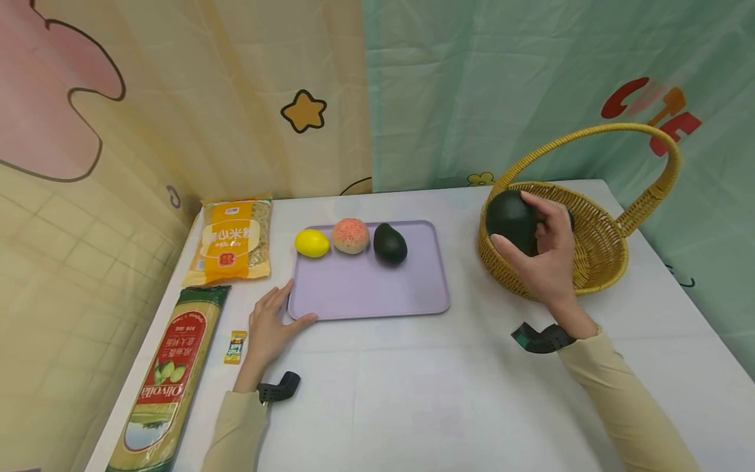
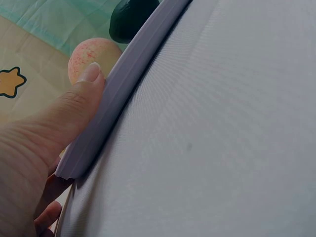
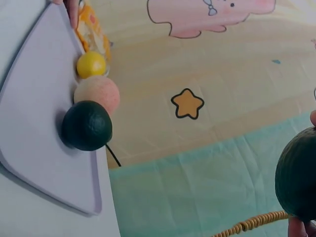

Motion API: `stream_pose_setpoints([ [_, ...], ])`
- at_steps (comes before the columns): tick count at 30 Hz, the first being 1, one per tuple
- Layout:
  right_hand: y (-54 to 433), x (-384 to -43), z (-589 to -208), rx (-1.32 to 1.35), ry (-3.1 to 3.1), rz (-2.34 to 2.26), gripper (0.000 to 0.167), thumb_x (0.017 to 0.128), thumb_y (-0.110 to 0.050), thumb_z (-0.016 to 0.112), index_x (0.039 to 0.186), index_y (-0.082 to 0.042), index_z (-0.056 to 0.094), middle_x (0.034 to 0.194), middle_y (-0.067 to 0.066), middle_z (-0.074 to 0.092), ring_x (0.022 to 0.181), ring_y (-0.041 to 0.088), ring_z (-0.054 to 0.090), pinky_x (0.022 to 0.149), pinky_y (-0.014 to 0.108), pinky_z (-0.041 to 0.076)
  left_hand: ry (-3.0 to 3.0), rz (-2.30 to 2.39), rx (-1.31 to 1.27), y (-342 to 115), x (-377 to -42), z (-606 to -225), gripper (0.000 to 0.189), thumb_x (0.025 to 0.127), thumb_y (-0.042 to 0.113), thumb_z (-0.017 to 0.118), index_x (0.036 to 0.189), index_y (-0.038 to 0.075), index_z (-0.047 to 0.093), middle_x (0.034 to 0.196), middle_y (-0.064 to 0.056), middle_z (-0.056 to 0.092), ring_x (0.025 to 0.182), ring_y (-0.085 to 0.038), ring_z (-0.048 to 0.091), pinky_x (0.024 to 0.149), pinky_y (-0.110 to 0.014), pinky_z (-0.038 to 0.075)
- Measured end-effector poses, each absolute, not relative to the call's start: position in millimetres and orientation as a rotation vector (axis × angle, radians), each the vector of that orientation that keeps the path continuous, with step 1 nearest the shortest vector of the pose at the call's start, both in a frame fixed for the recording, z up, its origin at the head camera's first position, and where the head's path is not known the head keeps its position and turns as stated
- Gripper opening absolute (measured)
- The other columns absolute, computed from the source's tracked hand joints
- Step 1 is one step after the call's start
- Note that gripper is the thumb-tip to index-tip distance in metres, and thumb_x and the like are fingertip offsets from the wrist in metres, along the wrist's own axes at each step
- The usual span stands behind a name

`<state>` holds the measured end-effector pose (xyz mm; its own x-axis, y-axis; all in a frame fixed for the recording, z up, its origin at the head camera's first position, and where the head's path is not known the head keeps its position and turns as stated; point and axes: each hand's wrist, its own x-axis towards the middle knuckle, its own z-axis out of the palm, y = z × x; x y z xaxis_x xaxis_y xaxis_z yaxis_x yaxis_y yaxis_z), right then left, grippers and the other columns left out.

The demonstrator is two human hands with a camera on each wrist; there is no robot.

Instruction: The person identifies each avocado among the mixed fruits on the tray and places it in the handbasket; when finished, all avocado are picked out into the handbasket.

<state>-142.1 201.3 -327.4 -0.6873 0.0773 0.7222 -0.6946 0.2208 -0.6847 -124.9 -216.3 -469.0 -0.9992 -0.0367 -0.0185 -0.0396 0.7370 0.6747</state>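
Note:
My right hand [image 1: 551, 252] grips a dark green avocado [image 1: 510, 223] between thumb and fingers; in the head view it overlaps the left side of the woven basket [image 1: 610, 278]. Part of a dark round thing [image 1: 570, 218] shows behind the fingers. My left hand [image 1: 272, 328] holds the near left corner of the lilac tray [image 1: 366, 288], thumb on the front rim and fingers along the left side. On the tray, along its back edge, sit a yellow lemon [image 1: 312, 243], a pinkish peach [image 1: 350, 236] and another avocado [image 1: 390, 244].
A bag of yellow grain [image 1: 230, 241] lies at the back left, a long pack of pasta [image 1: 171, 380] in front of it. Beside the left wrist is a small yellow-green sachet [image 1: 234, 347]. The basket's tall handle [image 1: 590, 131] arches up; a printed curtain [image 1: 425, 98] hangs behind the table.

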Motion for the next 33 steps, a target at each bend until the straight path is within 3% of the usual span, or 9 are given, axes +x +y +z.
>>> stream_pose_setpoints([
  [6,221,-139,-329,0.494,-1.749,1.554,0.057,0.073,0.005,0.072,0.126,0.009,0.050,0.123,0.015,0.051,0.103,0.024,0.050,0.085,0.026,0.045,2.917,1.145,-0.080,-218,-124,-469,0.095,0.074,0.056,0.074,0.149,0.017,0.032,0.150,-0.016,0.030,0.138,-0.036,0.017,0.105,-0.061,0.016],
  [14,247,-138,-332,0.397,-1.703,1.552,0.056,0.071,0.008,0.071,0.124,0.008,0.051,0.120,0.014,0.052,0.097,0.020,0.048,0.076,0.023,0.044,2.933,1.146,-0.068,-219,-124,-469,0.094,0.074,0.055,0.075,0.149,0.016,0.033,0.149,-0.016,0.033,0.137,-0.036,0.018,0.105,-0.060,0.016],
  [20,279,-144,-344,0.240,-1.791,1.535,0.058,0.073,0.010,0.069,0.127,0.002,0.051,0.120,0.011,0.051,0.100,0.019,0.049,0.081,0.021,0.044,2.928,1.152,-0.065,-217,-124,-469,0.093,0.074,0.053,0.075,0.149,0.016,0.033,0.149,-0.016,0.033,0.137,-0.035,0.018,0.105,-0.060,0.016],
  [28,323,-156,-359,-0.184,-2.197,1.274,0.064,0.079,-0.012,0.077,0.134,-0.020,0.047,0.113,-0.013,0.047,0.095,0.005,0.047,0.072,0.018,0.038,2.927,1.150,-0.058,-216,-125,-469,0.094,0.074,0.053,0.075,0.149,0.015,0.033,0.149,-0.016,0.033,0.137,-0.036,0.018,0.105,-0.060,0.016],
  [30,329,-159,-360,-0.236,-2.281,1.225,0.063,0.080,-0.017,0.077,0.135,-0.020,0.046,0.114,-0.012,0.045,0.093,0.004,0.045,0.071,0.020,0.037,2.928,1.150,-0.062,-216,-125,-469,0.094,0.074,0.054,0.075,0.149,0.016,0.033,0.149,-0.016,0.032,0.137,-0.036,0.018,0.105,-0.060,0.017],
  [33,337,-162,-360,-0.306,-2.429,1.146,0.066,0.082,-0.027,0.075,0.138,-0.016,0.042,0.122,0.000,0.044,0.098,0.011,0.044,0.074,0.025,0.037,2.928,1.148,-0.062,-217,-125,-469,0.094,0.074,0.054,0.075,0.149,0.016,0.033,0.149,-0.016,0.033,0.137,-0.036,0.018,0.105,-0.060,0.017],
])
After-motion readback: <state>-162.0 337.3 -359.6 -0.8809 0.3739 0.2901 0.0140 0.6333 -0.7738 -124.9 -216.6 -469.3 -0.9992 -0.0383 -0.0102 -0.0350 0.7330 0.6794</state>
